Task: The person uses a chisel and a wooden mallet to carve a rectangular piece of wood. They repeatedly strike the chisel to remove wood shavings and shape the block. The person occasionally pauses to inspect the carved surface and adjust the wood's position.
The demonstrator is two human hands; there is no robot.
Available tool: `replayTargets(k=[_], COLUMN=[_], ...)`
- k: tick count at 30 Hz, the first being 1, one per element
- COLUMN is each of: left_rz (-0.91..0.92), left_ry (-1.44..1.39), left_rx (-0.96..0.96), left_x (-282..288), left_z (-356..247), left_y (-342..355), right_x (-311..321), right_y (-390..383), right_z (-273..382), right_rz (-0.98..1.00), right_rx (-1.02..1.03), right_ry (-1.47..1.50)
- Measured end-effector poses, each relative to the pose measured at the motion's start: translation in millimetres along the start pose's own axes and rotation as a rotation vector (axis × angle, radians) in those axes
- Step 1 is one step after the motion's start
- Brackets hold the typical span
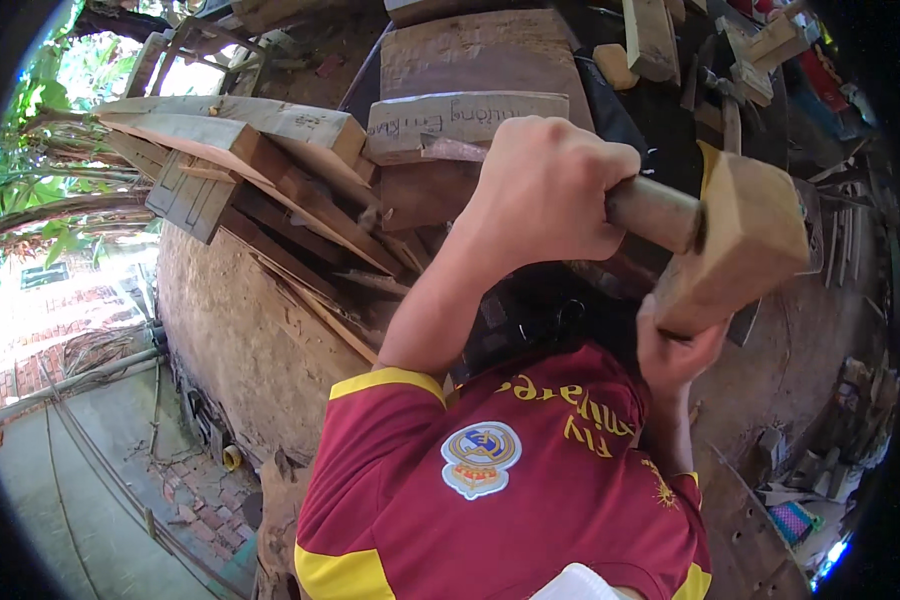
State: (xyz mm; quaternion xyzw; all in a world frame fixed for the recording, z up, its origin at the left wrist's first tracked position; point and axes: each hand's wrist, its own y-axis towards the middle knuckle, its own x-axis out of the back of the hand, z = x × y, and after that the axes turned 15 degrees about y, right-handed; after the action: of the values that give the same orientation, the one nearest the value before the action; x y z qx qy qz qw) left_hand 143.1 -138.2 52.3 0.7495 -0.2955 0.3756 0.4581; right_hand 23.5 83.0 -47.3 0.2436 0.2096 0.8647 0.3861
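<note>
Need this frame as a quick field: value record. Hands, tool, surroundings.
left hand: closed in a fist around the handle of a wooden mallet
right hand: just below the mallet head in the picture, partly hidden by it; grip unclear
mallet form: blocky head, round handle
beyond left fist: board with handwriting
picture left: thick planks at angles
clothing: maroon shirt, yellow trim
upper left: green foliage

To your left, past a pale pipe (100,374), bright sunlight bleaches brick paving (15,375), with green foliage (53,97) beyond; grey concrete (30,500) lies on the pipe's near side, brown earthen ground (225,290) to its right.
</note>
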Motion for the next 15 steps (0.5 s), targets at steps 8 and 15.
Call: replayTargets(k=[8, 15], left_rz=[-0.006, -0.033], left_ry=[0.013, -0.018], left_rx=[0.008, 0.024], left_x=[-2.0, 3.1], left_z=[-1.7, 4.1], left_y=[-1.4, -0.1], right_x=[-14.0, -5.7], right_y=[12.8, 11.0], right_z=[14.1, 18.1], right_rz=[-0.461, -0.227], right_rx=[-0.104, -0.279], right_ry=[0.22, 0.251])
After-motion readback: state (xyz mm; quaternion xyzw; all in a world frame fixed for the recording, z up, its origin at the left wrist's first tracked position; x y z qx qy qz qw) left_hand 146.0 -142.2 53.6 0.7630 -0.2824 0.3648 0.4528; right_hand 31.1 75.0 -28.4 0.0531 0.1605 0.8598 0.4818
